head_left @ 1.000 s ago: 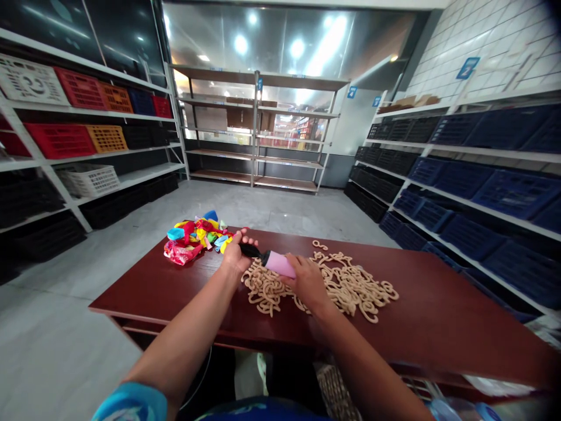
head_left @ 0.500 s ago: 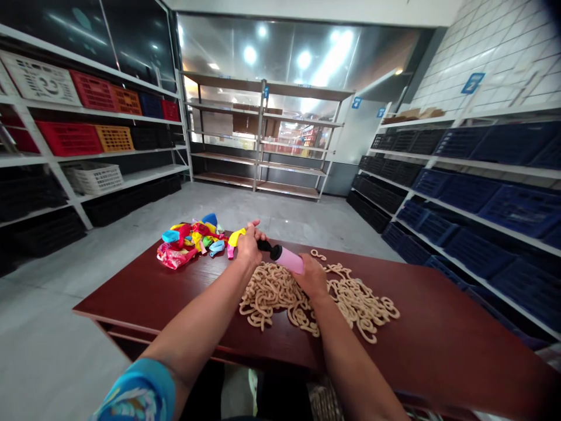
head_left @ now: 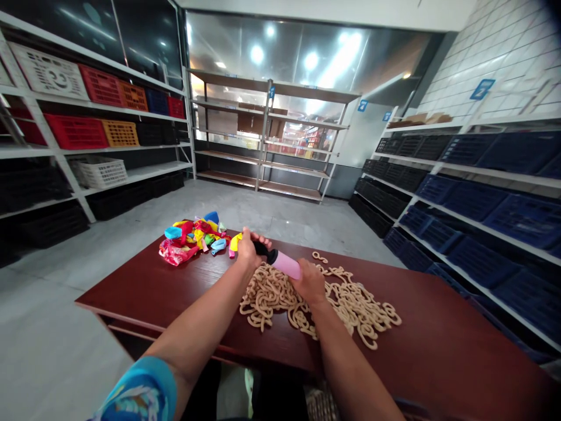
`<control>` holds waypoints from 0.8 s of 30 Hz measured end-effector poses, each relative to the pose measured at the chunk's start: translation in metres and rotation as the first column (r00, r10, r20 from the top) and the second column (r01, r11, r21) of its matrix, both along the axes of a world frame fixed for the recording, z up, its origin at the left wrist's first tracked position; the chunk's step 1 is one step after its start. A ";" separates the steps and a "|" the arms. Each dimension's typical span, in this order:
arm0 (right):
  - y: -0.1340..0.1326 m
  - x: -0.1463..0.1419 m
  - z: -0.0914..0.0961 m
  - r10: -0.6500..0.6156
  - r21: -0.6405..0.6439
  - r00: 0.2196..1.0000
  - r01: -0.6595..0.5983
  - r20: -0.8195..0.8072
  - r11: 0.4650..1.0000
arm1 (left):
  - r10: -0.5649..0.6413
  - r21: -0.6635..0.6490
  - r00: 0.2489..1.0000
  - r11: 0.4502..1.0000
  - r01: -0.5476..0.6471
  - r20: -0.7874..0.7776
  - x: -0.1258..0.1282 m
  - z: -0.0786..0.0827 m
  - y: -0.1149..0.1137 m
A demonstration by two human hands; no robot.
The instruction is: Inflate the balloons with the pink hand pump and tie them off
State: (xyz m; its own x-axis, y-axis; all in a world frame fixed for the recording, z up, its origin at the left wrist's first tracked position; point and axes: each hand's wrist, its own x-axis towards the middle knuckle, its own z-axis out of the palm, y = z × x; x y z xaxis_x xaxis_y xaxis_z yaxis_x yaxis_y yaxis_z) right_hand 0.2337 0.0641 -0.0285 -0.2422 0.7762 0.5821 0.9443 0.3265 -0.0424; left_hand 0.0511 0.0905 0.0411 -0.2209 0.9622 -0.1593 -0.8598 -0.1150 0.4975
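My right hand (head_left: 310, 282) is closed around the pink barrel of a small hand pump (head_left: 286, 263), held above the dark red table (head_left: 175, 292). My left hand (head_left: 249, 247) is closed on the pump's black nozzle end, and a limp yellow balloon (head_left: 235, 242) hangs from its fingers there. Beneath both hands lies a spread of beige curly pieces (head_left: 346, 301). Left of my left hand sits a heap of colourful uninflated balloons (head_left: 190, 240).
White shelving with red, orange and black crates (head_left: 79, 131) lines the left wall. Racks of dark blue crates (head_left: 482, 193) run along the right. Bare wooden shelves (head_left: 263, 140) stand at the back across a grey floor (head_left: 56, 327).
Both hands lifted the pump off the beige pile and held it slightly higher. A yellow balloon came away from the heap and now hangs at the nozzle in my left hand.
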 end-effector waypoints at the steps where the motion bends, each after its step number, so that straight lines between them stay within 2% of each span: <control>1: 0.000 0.000 -0.001 0.003 -0.001 1.000 -0.003 -0.004 1.000 | 0.003 0.026 1.000 1.000 -0.002 -0.015 0.001 0.001 0.000; 6: 0.002 0.003 -0.002 -0.006 -0.027 0.999 0.005 -0.050 1.000 | 0.099 0.073 0.992 0.993 -0.093 -0.083 -0.003 0.015 0.002; 11: 0.006 0.009 0.001 -0.052 -0.058 0.993 0.046 -0.107 0.997 | 0.128 0.095 0.986 0.989 -0.118 -0.106 -0.031 0.044 0.008; 16: 0.009 0.015 0.002 -0.114 -0.132 0.982 0.094 -0.151 0.987 | 0.163 0.172 0.977 0.975 -0.138 -0.141 -0.058 0.070 0.010; 20: 0.010 0.016 0.001 -0.167 -0.225 0.977 0.134 -0.136 0.965 | 0.163 0.185 0.979 0.973 -0.138 -0.126 -0.060 0.071 0.009; 24: 0.008 0.013 0.001 -0.175 -0.265 0.981 0.147 -0.083 0.953 | 0.146 0.137 0.983 0.982 -0.131 -0.110 -0.040 0.055 0.007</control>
State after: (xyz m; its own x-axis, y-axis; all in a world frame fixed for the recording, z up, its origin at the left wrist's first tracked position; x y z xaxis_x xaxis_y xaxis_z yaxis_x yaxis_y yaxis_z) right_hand 0.2466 0.0717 -0.0278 -0.0506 0.9262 0.3737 0.9693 0.1357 -0.2051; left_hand 0.0112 0.0972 0.0966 -0.3633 0.9317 -0.0004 -0.7663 -0.2986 0.5689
